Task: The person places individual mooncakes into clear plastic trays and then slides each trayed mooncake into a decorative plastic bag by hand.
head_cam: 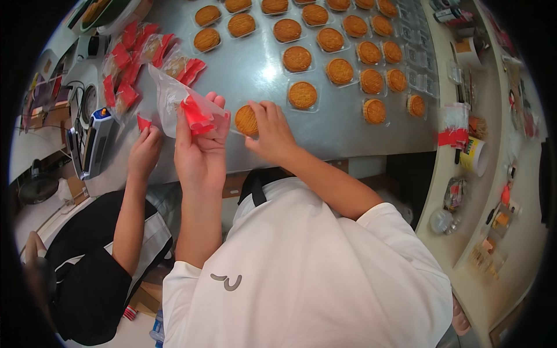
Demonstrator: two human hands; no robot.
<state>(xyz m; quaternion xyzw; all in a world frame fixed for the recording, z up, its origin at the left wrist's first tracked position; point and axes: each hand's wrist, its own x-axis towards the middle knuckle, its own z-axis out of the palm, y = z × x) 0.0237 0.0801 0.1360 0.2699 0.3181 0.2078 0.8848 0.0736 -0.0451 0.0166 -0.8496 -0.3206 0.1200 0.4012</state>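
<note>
My left hand (200, 152) is raised palm up, holding a clear plastic bag (167, 95) with red printed parts. The bag stands partly spread above the fingers and looks to have no cake in it. To its right, my right hand (274, 135) has its thumb and fingers around the near side of a round golden-brown cake (246, 120) with a scored top. A little clear plastic shows under that cake, mostly hidden by the hand. Just beyond my right hand sits another such cake (303, 95) in a clear plastic tray.
More cakes in trays (339, 71) stand in rows on the metal table (261, 87). Empty clear trays (422, 65) lie along its right side. Bagged cakes (126, 61) are heaped at left, near a bag sealer (93, 143). A co-worker's hand (145, 152) holds a red-cornered bag.
</note>
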